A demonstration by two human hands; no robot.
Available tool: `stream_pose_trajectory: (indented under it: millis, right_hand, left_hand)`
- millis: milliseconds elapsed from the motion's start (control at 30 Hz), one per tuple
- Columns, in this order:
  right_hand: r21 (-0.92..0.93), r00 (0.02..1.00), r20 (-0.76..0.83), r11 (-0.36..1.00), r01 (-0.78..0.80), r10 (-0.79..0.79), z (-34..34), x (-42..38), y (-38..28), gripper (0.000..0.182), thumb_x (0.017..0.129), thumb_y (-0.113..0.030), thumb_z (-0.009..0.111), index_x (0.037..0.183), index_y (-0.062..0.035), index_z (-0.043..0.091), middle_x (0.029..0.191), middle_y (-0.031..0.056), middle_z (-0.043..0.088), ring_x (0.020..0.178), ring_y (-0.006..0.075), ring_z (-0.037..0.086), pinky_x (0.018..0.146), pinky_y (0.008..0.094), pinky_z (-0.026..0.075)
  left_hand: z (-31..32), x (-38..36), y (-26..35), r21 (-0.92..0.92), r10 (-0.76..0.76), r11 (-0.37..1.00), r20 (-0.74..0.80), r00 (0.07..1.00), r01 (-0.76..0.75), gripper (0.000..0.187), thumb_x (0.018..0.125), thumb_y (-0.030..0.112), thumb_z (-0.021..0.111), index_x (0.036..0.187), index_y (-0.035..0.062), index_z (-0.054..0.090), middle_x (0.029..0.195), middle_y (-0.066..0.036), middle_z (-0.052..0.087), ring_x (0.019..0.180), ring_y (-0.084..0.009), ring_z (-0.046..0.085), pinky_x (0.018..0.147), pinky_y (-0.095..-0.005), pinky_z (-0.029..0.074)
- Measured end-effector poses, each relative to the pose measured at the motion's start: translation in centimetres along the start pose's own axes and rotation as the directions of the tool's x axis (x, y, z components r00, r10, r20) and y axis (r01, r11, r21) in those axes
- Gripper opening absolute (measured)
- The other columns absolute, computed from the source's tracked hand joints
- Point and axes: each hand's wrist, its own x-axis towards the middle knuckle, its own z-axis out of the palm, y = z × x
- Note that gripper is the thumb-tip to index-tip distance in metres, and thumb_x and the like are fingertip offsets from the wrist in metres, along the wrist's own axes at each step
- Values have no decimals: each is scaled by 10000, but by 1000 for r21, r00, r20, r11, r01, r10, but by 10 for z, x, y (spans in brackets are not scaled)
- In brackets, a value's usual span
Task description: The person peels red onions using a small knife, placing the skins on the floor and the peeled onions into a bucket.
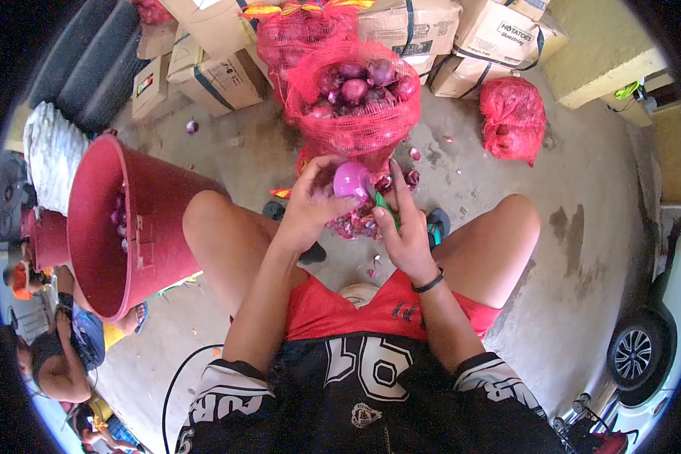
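Note:
A smooth purple onion (351,182) sits in the fingers of my left hand (308,206), above the floor between my knees. My right hand (408,233) is closed round the green handle of a knife (387,206), its blade end close against the onion's right side. Just beyond both hands stands an open red mesh sack (353,129), full of unpeeled red onions (354,91). Below the hands lies a heap of dark onion skins (353,226), partly hidden by them.
To my left a large red tub (170,219) leans with onions inside. Cardboard boxes (227,79) and another mesh sack (306,38) stand behind; a tied red sack (511,119) lies right. A person (64,356) sits at far left. A car wheel (634,354) is at right.

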Motion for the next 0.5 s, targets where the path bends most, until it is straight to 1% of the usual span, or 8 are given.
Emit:
stream_pose_trajectory:
  millis: [100, 167, 200, 233, 300, 400, 433, 500]
  right_hand:
    - [8, 999, 44, 1000, -31, 30, -6, 1, -13, 702, 936, -123, 571, 1528, -70, 197, 922, 172, 665, 851, 249, 661, 810, 358, 497]
    - [74, 997, -18, 994, -76, 78, 1, -7, 33, 683, 954, -127, 549, 1532, -75, 190, 921, 133, 648, 809, 199, 622, 784, 334, 493]
    - [113, 995, -23, 989, -98, 101, 0, -3, 34, 674, 961, -129, 538, 1534, -77, 188, 918, 115, 637, 788, 178, 600, 769, 321, 489]
    - [152, 992, -27, 981, -118, 124, 0, 0, 37, 664, 969, -131, 528, 1536, -79, 186, 916, 97, 625, 768, 157, 578, 755, 308, 485]
    - [246, 978, 26, 947, -205, 205, -2, -8, 32, 646, 981, -134, 510, 1538, -81, 186, 908, 62, 594, 730, 122, 528, 725, 280, 474]
    - [238, 963, 60, 933, -268, 261, -5, -6, 23, 584, 984, -109, 492, 1519, -82, 259, 976, 69, 618, 782, 132, 569, 753, 283, 481]
    - [239, 958, 74, 928, -287, 277, -4, -5, 22, 565, 985, -100, 487, 1512, -82, 284, 998, 72, 626, 799, 136, 583, 763, 284, 483]
    - [75, 984, 65, 983, -169, 164, -5, -6, 36, 521, 978, -88, 494, 1478, -73, 351, 1107, 111, 643, 914, 198, 629, 821, 314, 488]
  left_hand:
    - [4, -4, 0, -43, 28, 999, 30, 999, -26, 635, 713, -40, 779, 1262, 39, 471, 1216, -69, 545, 1155, -182, 532, 1020, -352, 429]
    - [3, -5, 1, -72, 40, 997, 34, 999, -37, 651, 703, -40, 784, 1268, 38, 469, 1215, -66, 545, 1154, -181, 531, 1020, -350, 429]
    - [2, -3, 3, -89, 53, 995, 36, 998, -50, 660, 698, -40, 786, 1270, 37, 468, 1214, -65, 545, 1154, -181, 531, 1021, -350, 429]
    - [0, 1, 5, -52, 51, 997, 34, 998, -49, 670, 694, -40, 787, 1277, 38, 465, 1213, -64, 546, 1152, -180, 531, 1023, -348, 428]
    - [-3, -3, 5, 14, 23, 1000, 10, 1000, -23, 689, 688, -41, 788, 1289, 40, 460, 1212, -61, 548, 1149, -178, 532, 1027, -346, 425]
    - [-4, -3, 12, -3, 75, 997, -25, 997, -75, 679, 697, -33, 781, 1294, 39, 465, 1212, -60, 549, 1145, -177, 536, 1012, -339, 438]
    - [-13, -3, 20, 63, 106, 993, -88, 990, -101, 656, 715, -17, 776, 1291, 38, 467, 1220, -63, 549, 1152, -187, 538, 1012, -346, 444]
    - [-44, 3, 43, 189, 174, 972, -203, 964, -136, 610, 751, 16, 765, 1286, 36, 473, 1235, -69, 550, 1166, -207, 541, 1012, -360, 456]
